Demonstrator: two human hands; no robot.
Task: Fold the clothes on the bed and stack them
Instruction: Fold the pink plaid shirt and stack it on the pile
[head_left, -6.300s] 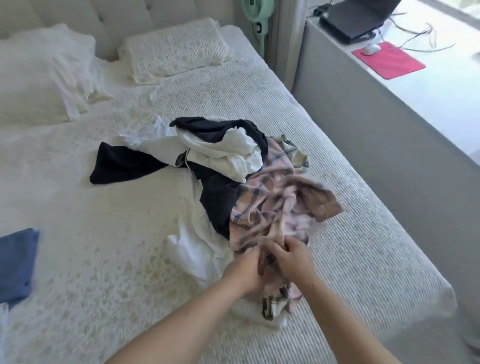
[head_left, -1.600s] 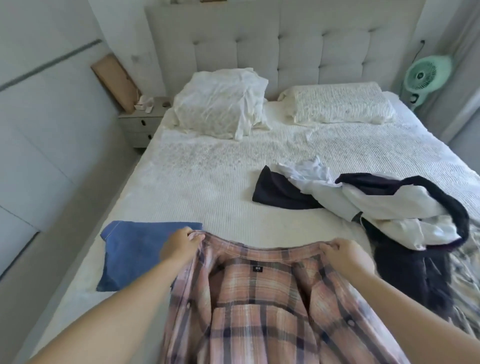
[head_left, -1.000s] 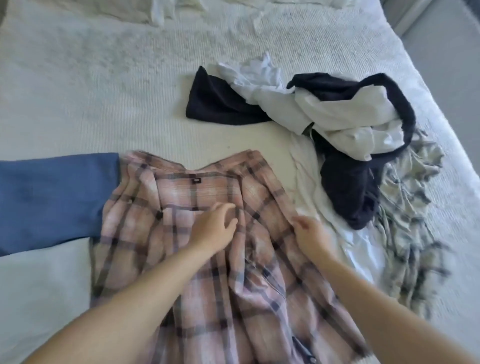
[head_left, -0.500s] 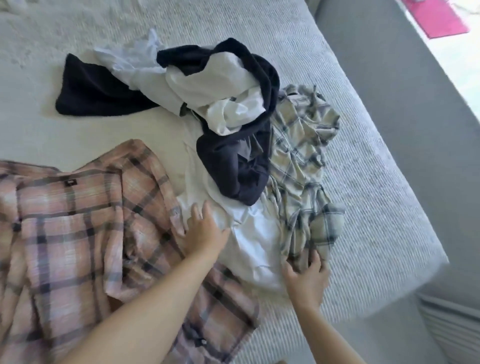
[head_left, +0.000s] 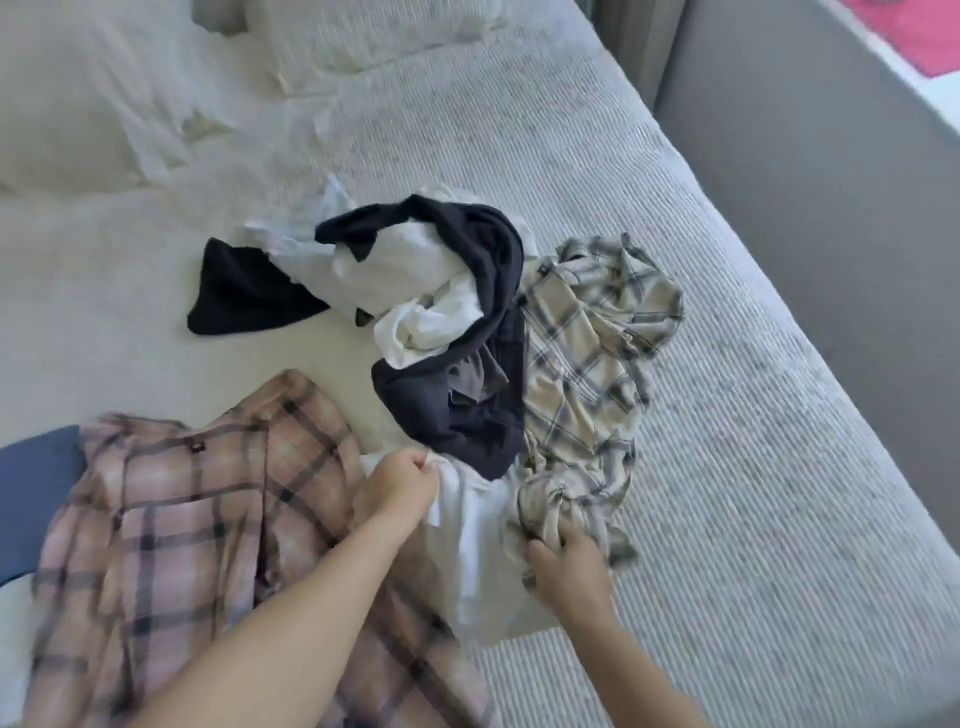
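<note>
White bedding covers the bed (head_left: 727, 415), with unfolded clothes heaped mid-mattress. Left hand (head_left: 400, 488) pinches the white garment (head_left: 467, 545) beside the spread pink plaid shirt (head_left: 182, 509); right hand (head_left: 566, 566) grips the cream plaid shirt (head_left: 587, 374). Pulling either could drag the tangled navy garment (head_left: 467, 415) along, rumpling the pink one.

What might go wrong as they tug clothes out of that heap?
The left hand grips the white garment pinned under the dark garment, so pulling may drag the heap onto the pink shirt. The right hand holds the beige plaid shirt near the bed edge; it might slide off.
</note>
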